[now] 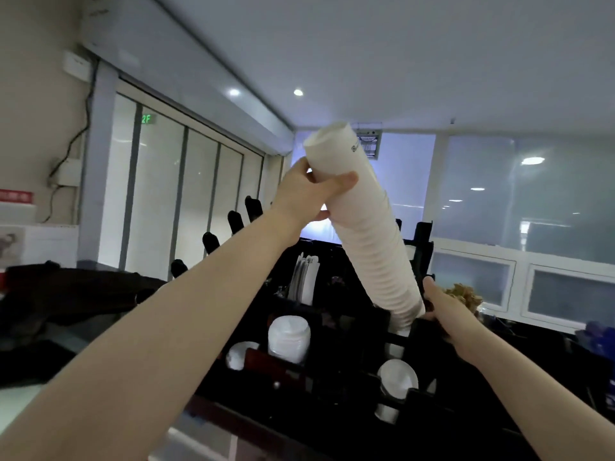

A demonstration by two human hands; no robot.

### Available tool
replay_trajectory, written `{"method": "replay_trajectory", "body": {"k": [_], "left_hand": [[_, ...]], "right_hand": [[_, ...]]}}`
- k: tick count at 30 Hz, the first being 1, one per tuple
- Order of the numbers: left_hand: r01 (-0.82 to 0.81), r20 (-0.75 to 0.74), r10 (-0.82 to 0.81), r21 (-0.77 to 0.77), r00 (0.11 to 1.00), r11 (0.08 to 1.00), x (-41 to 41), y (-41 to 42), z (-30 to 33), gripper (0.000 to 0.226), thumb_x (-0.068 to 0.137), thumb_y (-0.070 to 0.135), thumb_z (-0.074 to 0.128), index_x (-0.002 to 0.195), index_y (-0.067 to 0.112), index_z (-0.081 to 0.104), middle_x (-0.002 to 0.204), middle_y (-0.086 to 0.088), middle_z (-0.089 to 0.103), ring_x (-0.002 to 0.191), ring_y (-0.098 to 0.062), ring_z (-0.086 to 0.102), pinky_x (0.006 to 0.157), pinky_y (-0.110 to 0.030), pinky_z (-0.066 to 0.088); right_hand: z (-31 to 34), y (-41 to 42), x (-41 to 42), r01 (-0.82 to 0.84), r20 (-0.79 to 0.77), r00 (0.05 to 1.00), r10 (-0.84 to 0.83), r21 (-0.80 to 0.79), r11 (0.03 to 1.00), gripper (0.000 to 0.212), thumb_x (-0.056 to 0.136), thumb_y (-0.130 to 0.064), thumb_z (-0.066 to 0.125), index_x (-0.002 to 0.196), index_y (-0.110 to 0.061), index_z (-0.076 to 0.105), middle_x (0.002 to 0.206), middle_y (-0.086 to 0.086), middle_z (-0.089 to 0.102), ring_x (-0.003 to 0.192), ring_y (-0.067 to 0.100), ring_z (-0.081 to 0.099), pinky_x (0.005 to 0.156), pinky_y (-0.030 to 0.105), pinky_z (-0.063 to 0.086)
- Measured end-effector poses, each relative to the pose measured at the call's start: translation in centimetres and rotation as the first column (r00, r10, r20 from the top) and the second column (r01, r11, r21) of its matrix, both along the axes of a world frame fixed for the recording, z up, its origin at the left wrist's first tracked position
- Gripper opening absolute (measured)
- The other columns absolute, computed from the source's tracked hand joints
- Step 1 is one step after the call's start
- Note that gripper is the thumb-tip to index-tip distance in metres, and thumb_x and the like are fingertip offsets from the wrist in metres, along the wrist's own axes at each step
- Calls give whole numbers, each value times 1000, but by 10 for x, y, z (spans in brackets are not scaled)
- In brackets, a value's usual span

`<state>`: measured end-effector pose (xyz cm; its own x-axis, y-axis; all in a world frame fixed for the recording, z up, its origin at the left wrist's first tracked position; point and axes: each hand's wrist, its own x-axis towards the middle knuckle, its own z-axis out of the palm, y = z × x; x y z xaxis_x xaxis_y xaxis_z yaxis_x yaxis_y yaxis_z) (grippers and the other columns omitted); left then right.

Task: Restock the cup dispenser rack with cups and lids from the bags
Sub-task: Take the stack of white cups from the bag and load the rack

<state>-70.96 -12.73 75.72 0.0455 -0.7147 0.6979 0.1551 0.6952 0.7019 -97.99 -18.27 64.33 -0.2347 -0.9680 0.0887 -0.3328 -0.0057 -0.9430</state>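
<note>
A long stack of white paper cups (366,227) slants from upper left down to lower right, with its lower end at the top of the black dispenser rack (336,367). My left hand (309,191) grips the stack near its upper end, thumb across the front. My right hand (439,304) holds the stack's lower end from behind, its fingers mostly hidden by the cups. White lids (289,337) and cups (397,377) show in the rack's openings.
A holder of white napkins or sleeves (304,277) stands behind the rack. Dark handles (234,221) rise at the left. A brown dried bunch (464,294) sits at the right. Glass partitions and windows close the background.
</note>
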Motion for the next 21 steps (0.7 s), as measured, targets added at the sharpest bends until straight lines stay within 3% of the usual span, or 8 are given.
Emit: {"method": "replay_trajectory", "body": {"k": [2,4,8,14,17,21], "left_hand": [[20,33,-21,28,999,999,-7,-4,2,38,76,25,80,104,28,54,108,9,60,96,-10,63,54,-20,54],[24,42,-26,44,999,999,-14,-10,2,36,75,27,80,98,32,52,106,11,60,96,-11,63,51,-18,52],[9,94,-18,87,995,996,-25,-22,-4,53,75,30,80,119,23,51,114,6,61,100,-12,62,54,-19,54],[10,292,-17,24,956,1000,-58,-26,-20,67,71,21,84,129,20,50,118,3,60,105,-14,61,85,-37,56],[-14,392,27,-35,920,999,-71,-30,-31,70,70,16,84,131,16,48,125,1,58,114,-15,56,95,-36,49],[-23,439,46,-57,897,998,-82,-35,-41,70,71,15,83,131,15,46,127,1,57,117,-14,52,99,-33,45]], "right_hand": [[-5,-6,-3,23,-6,1000,-23,-1,1000,70,91,-66,36,136,-14,47,139,11,49,126,29,45,111,42,28],[-10,-13,-7,41,-27,999,-41,-2,999,73,91,-67,37,142,-16,43,147,10,42,133,31,40,113,45,27],[-19,-22,-12,95,-20,995,-95,-14,995,77,90,-68,36,143,-13,42,149,8,40,134,30,38,113,46,27],[-30,-32,-9,63,41,997,-64,19,998,87,84,-77,31,147,-18,36,153,5,34,139,28,32,115,46,24],[-35,-37,-16,68,75,995,-70,35,997,76,89,-69,38,142,-16,45,147,7,43,131,31,43,112,50,32],[-38,-35,-22,57,64,996,-57,-1,998,56,94,-55,45,127,-12,59,122,15,62,112,35,57,105,51,41]]}}
